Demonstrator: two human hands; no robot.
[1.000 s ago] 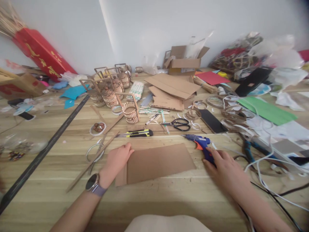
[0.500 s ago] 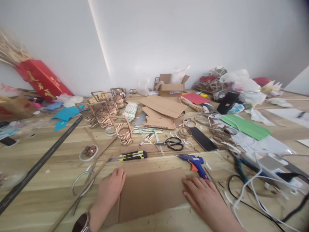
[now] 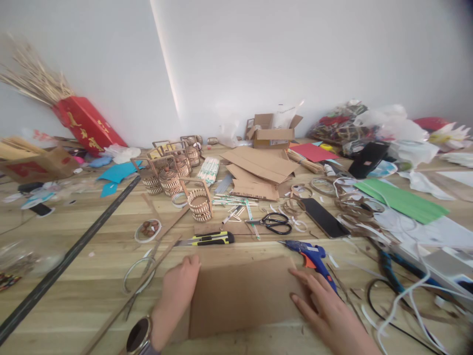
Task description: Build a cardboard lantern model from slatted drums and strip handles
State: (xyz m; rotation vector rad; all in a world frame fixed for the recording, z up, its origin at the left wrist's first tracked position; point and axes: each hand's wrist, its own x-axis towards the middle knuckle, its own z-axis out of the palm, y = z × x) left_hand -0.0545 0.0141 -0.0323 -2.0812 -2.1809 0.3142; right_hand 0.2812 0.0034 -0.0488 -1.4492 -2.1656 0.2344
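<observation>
A flat brown cardboard sheet (image 3: 244,293) lies on the wooden table right before me. My left hand (image 3: 177,291), with a watch on its wrist, rests on the sheet's left edge, fingers curled loosely against it. My right hand (image 3: 325,308) lies open on the sheet's right edge, fingers stretched flat. A blue and orange glue gun (image 3: 310,256) lies just beyond my right hand, apart from it. A yellow and black utility knife (image 3: 210,239) lies beyond the sheet.
Black scissors (image 3: 273,224), a dark phone (image 3: 325,224), small woven baskets (image 3: 199,202), stacked cardboard (image 3: 258,170), an open box (image 3: 273,132), green paper (image 3: 402,199), cables (image 3: 402,301) and a long black bar (image 3: 70,256) crowd the table. A red box (image 3: 86,123) leans against the wall.
My right hand has left the glue gun and come onto the sheet's right edge. The view has tilted up, so the sheet sits lower in frame.
</observation>
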